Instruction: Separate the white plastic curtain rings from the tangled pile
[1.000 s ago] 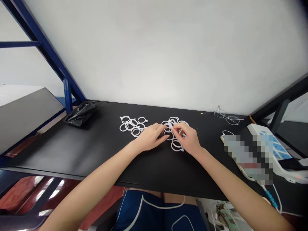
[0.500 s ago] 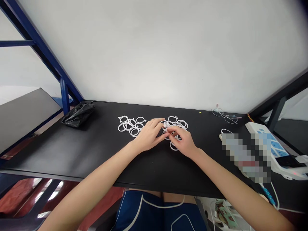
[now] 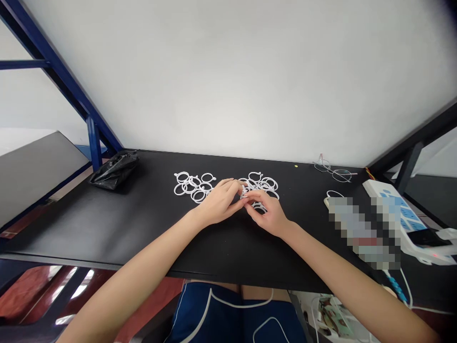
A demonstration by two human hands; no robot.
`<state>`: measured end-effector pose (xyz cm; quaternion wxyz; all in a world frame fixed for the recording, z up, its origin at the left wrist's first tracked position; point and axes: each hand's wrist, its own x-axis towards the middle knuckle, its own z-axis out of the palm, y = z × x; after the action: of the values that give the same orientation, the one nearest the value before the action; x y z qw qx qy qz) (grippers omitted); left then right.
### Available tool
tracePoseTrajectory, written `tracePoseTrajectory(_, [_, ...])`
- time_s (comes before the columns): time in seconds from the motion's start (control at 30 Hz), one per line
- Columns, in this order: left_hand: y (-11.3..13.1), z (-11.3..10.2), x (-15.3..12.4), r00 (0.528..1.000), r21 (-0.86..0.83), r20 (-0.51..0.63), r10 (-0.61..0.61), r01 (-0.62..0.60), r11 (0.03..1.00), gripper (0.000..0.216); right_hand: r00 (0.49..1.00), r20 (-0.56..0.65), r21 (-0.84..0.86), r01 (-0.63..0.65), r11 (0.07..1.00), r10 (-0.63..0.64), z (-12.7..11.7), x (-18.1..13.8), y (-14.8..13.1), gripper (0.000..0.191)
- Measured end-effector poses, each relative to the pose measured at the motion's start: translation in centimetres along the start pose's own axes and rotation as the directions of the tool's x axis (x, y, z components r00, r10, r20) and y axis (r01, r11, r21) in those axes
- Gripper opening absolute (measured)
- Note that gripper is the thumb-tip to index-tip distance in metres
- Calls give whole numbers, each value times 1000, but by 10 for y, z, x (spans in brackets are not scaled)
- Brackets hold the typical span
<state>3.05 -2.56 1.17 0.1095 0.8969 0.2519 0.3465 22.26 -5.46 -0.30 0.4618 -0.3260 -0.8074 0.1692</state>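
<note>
Two heaps of white plastic rings lie on the black table [image 3: 107,224]: a left heap [image 3: 193,184] and a right heap [image 3: 264,183]. My left hand [image 3: 219,202] and my right hand [image 3: 267,213] meet between the heaps, fingertips pinched together on one white ring [image 3: 246,195] at the near edge of the right heap. Both hands have curled fingers. Part of that ring is hidden by my fingers.
A crumpled black plastic bag [image 3: 114,171] lies at the table's far left. A pair of glasses [image 3: 333,172] rests at the far right by the wall. A white power strip [image 3: 403,214] with cables and a blurred-out object sit on the right.
Both hands have drawn slightly closer together and nearer to me, closing on one ring. The view has shifted a little.
</note>
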Motion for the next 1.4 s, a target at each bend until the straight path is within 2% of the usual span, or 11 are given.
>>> tracePoseTrajectory(0.17, [2, 0, 0, 999, -9, 9, -50, 50, 999, 11, 998, -42, -25, 41, 999, -42, 0, 2, -5, 22])
tracePoseTrajectory(0.27, [3, 0, 0, 999, -21, -3, -34, 34, 999, 9, 995, -91, -36, 33, 999, -36, 0, 3, -6, 18])
tracePoseTrajectory(0.37, [2, -1, 1, 1000, -11, -2, -13, 13, 1000, 6, 990, -140, -19, 16, 1000, -19, 1, 2, -4, 23])
tracePoseTrajectory(0.47, [0, 0, 0, 1000, 5, 1, -5, 5, 1000, 7, 989, -145, -47, 14, 999, -20, 2, 2, -2, 20])
tracePoseTrajectory(0.57, [-1, 3, -1, 1000, 15, -26, -7, 8, 1000, 21, 989, -139, -102, 30, 994, -44, 2, 3, -1, 14])
tracePoseTrajectory(0.7, [0, 3, -1, 999, 17, -39, -36, 37, 999, 41, 982, -161, -132, 80, 988, -101, 2, 2, 1, 19])
tracePoseTrajectory(0.97, [1, 5, 0, 999, 21, -47, -2, 3, 1000, 43, 976, -205, -144, 36, 989, -65, -1, 4, -2, 14])
tracePoseTrajectory(1.4, [-1, 4, 0, 999, -22, -43, -12, 11, 1000, 33, 978, -199, -129, 42, 991, -67, 0, 3, 0, 14])
